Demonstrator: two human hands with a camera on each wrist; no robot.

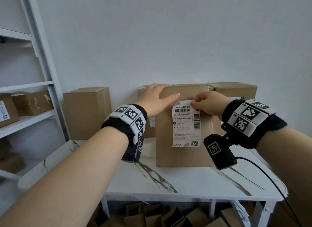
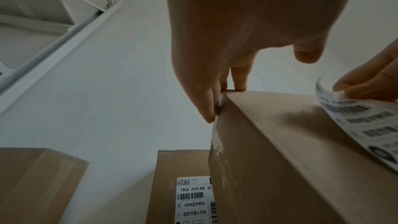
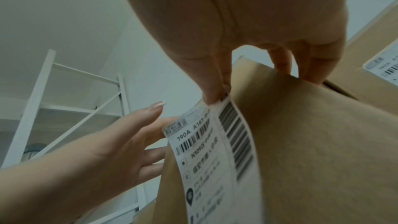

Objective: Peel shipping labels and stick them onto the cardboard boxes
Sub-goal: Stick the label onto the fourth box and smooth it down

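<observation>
The front cardboard box (image 1: 184, 125) stands upright on the counter (image 1: 185, 179), set back from the counter's near edge, with bare marbled surface open in front of it. Behind it, against the wall, stand a box at the left (image 1: 87, 112), a labelled box (image 2: 183, 185) directly behind and partly hidden, and another at the right (image 1: 236, 91). White metal shelving (image 1: 33, 84) holding smaller boxes flanks the counter's left side. More cartons lie under the counter (image 1: 152, 215).

The left hand (image 1: 155, 98) reaches forward over the front box's upper left corner. Its fingers (image 2: 210, 106) are straight and lie against the top edge and left side of the box; the thumb is spread across the front face.

The right hand (image 1: 209, 103) is raised at the upper right of the shipping label (image 1: 185, 123). Thumb and forefinger pinch the label's top right corner; the other fingers (image 3: 316, 71) curl against the box face. In the wrist views the label's upper part bows away from the cardboard. The head view shows the lower part flat against the front face.

The box is plain brown cardboard with a matte surface and sharp folded edges. The label is white and rectangular, printed with barcodes, "190A A161-BB" and a QR code at the bottom. Both wrists carry black bands with black-and-white marker tiles.
</observation>
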